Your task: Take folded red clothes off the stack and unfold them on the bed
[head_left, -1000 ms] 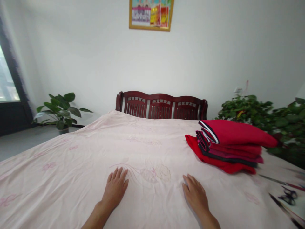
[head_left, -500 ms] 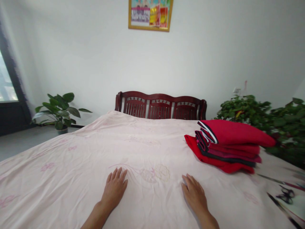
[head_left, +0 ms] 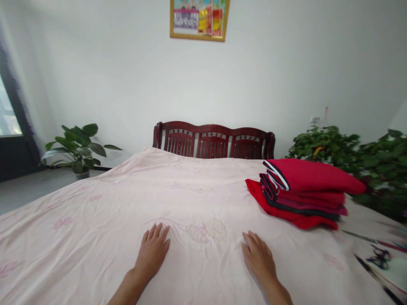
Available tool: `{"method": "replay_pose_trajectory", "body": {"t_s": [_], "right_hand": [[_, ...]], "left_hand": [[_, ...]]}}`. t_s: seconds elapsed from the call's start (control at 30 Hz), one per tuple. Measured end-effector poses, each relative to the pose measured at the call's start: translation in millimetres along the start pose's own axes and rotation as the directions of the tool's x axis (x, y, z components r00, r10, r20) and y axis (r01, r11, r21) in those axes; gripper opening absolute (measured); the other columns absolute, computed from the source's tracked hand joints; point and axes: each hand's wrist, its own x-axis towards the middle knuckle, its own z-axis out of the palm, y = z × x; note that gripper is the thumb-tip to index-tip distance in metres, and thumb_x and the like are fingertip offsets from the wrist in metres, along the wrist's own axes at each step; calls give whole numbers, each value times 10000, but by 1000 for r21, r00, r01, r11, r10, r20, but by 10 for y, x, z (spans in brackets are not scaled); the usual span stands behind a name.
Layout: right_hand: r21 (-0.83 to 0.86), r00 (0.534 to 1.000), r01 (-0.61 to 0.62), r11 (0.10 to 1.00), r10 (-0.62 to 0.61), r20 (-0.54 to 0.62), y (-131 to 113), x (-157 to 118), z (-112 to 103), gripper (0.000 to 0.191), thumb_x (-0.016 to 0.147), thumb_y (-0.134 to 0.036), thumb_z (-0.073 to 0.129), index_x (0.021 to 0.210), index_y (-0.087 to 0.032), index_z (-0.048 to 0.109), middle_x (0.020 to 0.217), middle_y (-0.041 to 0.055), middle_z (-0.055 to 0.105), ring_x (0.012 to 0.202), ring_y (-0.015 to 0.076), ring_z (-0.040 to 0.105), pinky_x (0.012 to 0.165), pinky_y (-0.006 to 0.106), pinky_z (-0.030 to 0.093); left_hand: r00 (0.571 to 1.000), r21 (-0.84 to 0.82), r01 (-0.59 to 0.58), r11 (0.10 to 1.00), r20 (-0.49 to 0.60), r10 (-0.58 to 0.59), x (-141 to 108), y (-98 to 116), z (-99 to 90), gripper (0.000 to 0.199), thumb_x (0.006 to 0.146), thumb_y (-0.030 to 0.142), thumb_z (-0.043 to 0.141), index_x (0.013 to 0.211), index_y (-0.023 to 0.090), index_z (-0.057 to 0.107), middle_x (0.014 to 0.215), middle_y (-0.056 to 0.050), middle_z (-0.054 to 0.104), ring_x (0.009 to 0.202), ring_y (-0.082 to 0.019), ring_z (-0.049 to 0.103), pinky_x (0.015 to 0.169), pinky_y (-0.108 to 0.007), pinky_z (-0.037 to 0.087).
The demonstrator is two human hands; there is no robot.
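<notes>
On sheet point(head_left: 104, 228): your left hand point(head_left: 153, 249) empty, fingers slightly spread; right hand point(head_left: 260, 257) empty, fingers nearly together. Looks idle; next move likely needs lift-off.

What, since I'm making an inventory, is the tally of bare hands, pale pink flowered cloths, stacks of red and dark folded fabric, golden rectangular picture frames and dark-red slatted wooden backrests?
Bare hands, left hand and right hand: 2
Pale pink flowered cloth: 1
Stack of folded red and dark fabric: 1
Golden picture frame: 1
Dark-red wooden backrest: 1
Total: 6
</notes>
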Motion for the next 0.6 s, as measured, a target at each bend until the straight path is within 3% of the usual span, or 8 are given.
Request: {"method": "replay_pose_trajectory", "body": {"t_s": [0.6], "right_hand": [[14,1000,-2,1000,2,-5,-9,-5,-9,484,957,-282,374,1353,-161,623,1458,123,557,1377,278,477,1162,446,337]], "left_hand": [[1000,-3,8,1000,30,-8,9,6,-14,517,983,286,375,1482,216,487,1568,-112,436,1483,-312,328,1203,-493,255]]}}
